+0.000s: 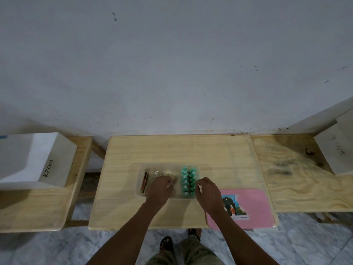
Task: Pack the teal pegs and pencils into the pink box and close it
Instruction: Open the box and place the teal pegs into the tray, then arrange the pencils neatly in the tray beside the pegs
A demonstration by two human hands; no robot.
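Teal pegs (189, 181) stand in two neat rows in the right half of a translucent box (140, 175) that sits mid-surface; pencil packs (152, 176) lie in its left half. Pink lid (252, 205) with a picture sticker lies flat on the wooden surface (191, 150), just right of and nearer than the box, partly under the right forearm. Left hand (159, 188) rests over the near end of the pencil packs, fingers curled; whether it grips a pack or only presses on it cannot be told. Right hand (207, 192) sits at the right edge of the peg rows, fingertips pinched toward the pegs; an actual grip on a peg is not resolvable. Judgement: packing looks nearly complete, with the lid not yet on. Risks from here: a nudge from the right fingertips could topple an upright peg and knock its neighbours over; any peg or pack standing proud of the rim would stop the lid seating; the lid lies near the surface's front edge, so a forearm sweep could push it off.
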